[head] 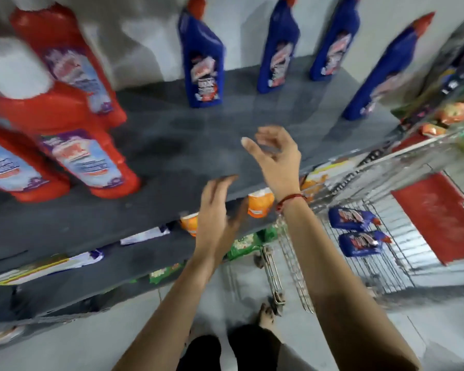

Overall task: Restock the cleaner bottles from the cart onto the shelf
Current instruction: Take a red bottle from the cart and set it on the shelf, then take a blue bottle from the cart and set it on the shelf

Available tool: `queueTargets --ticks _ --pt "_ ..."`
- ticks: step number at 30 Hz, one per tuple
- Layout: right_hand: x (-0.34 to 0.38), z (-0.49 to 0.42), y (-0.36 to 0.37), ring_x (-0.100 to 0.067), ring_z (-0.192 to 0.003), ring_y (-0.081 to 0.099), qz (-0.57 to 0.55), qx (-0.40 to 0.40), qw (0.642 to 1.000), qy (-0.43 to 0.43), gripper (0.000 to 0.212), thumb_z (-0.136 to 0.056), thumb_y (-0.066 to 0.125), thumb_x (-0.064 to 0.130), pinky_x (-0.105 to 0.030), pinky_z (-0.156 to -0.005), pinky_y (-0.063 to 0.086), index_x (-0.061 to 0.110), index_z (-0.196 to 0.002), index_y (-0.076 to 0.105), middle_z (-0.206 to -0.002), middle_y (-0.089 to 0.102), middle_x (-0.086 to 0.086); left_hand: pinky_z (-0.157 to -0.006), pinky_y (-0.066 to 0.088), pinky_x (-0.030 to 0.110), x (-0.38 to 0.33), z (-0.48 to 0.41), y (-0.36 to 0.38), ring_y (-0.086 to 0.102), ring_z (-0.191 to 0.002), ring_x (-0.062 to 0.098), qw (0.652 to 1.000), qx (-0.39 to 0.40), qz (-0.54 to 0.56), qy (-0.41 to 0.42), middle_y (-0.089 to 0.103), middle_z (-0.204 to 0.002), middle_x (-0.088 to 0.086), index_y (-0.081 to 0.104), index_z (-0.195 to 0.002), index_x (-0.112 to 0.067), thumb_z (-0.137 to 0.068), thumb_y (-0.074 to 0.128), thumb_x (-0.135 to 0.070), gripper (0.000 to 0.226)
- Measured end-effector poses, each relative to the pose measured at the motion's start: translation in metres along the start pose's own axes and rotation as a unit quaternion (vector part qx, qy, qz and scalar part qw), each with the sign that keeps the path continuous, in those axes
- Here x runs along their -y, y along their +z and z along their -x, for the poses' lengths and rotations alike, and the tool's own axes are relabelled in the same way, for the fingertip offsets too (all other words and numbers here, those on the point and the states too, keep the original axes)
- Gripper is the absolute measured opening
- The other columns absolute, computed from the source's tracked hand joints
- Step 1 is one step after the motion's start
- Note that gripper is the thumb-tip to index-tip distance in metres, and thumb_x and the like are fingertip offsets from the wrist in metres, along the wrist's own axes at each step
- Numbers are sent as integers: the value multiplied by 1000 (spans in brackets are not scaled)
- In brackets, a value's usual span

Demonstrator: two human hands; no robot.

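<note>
Several blue cleaner bottles with red caps stand along the back of the dark shelf [172, 145]; the nearest one [202, 62] is left of centre and another [386, 73] leans at the right. Two more blue bottles [351, 218] [362, 243] lie in the wire cart [402, 253] at the lower right. My left hand [214, 220] hovers at the shelf's front edge, fingers apart, holding nothing. My right hand [276, 156], with a red thread on its wrist, is raised over the shelf's bare middle, open and empty. The picture is blurred by motion.
Red cleaner bottles [73, 113] with white caps crowd the shelf's left part. Orange, green and white packets [260, 202] lie on lower shelves beneath. A red panel [437, 212] sits in the cart. More packets fill a rack at the far right [453, 111]. Grey floor below.
</note>
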State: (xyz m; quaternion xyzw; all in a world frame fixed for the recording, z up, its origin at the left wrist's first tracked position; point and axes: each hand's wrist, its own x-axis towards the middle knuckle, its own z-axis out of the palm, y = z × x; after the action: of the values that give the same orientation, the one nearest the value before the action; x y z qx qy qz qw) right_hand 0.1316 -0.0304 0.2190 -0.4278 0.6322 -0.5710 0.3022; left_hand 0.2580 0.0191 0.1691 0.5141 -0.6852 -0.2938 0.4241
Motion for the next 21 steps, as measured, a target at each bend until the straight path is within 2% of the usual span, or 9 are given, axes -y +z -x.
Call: queueTargets --ticks 2,4,7,10,12,15,19,21 --pt "-38 -11 -48 -14 -84 63 50 -67 996 34 32 -74 76 24 -15 -71 48 6 -97 63 -90 65 -2 -96 40 25 -9 -10 41 52 -112 19 995 96 -6 23 53 -117 3 53 -121 -14 -81 61 -21 41" --pt "-76 -19 -92 -18 -78 61 95 -114 986 78 29 -74 76 22 -24 -72 49 4 -93 63 -84 66 -7 -98 38 26 -14 -20 81 53 -113 22 983 176 -31 50 55 -120 9 54 -120 -12 -76 65 -15 46" --pt "-126 -22 -149 -16 -76 59 127 -155 969 148 24 -74 74 15 -26 -71 47 2 -92 64 -81 64 -9 -100 35 29 -17 -33 136 49 -120 26 951 291 -92 56 52 -127 10 52 -123 -13 -75 66 -11 50" --pt "-180 -20 -206 -21 -85 62 142 -197 941 236 26 -75 72 15 -31 -78 47 1 -95 64 -93 70 -17 -103 32 32 -16 -39 203 45 -124 28 878 446 -163 67 47 -133 13 48 -128 -12 -81 65 -21 51" --pt "-211 -16 -232 -28 -96 64 153 -189 923 300 30 -77 70 18 -31 -82 46 -1 -100 65 -102 70 -19 -106 30 32 -13 -35 239 42 -128 28 827 524 -193 65 44 -135 14 46 -130 -10 -82 65 -22 53" --pt "-265 -13 -266 -34 -99 62 160 -180 881 407 31 -78 68 21 -37 -81 47 -3 -98 65 -104 68 -22 -109 32 40 -7 -25 296 37 -131 29 779 580 -234 41 38 -142 13 40 -134 -9 -84 63 -27 58" --pt "-333 -18 -301 -22 -82 52 103 -206 820 523 35 -73 73 28 -29 -70 39 4 -97 66 -93 59 -14 -109 33 46 16 -8 369 35 -134 30 745 612 -262 39 35 -146 11 33 -140 -12 -83 63 -38 69" --pt "-363 -22 -318 -18 -83 49 66 -234 803 544 35 -75 71 21 -20 -61 43 1 -103 64 -94 58 -12 -109 32 44 32 2 408 34 -134 30 735 622 -268 27 33 -147 13 31 -140 -12 -82 63 -41 72"
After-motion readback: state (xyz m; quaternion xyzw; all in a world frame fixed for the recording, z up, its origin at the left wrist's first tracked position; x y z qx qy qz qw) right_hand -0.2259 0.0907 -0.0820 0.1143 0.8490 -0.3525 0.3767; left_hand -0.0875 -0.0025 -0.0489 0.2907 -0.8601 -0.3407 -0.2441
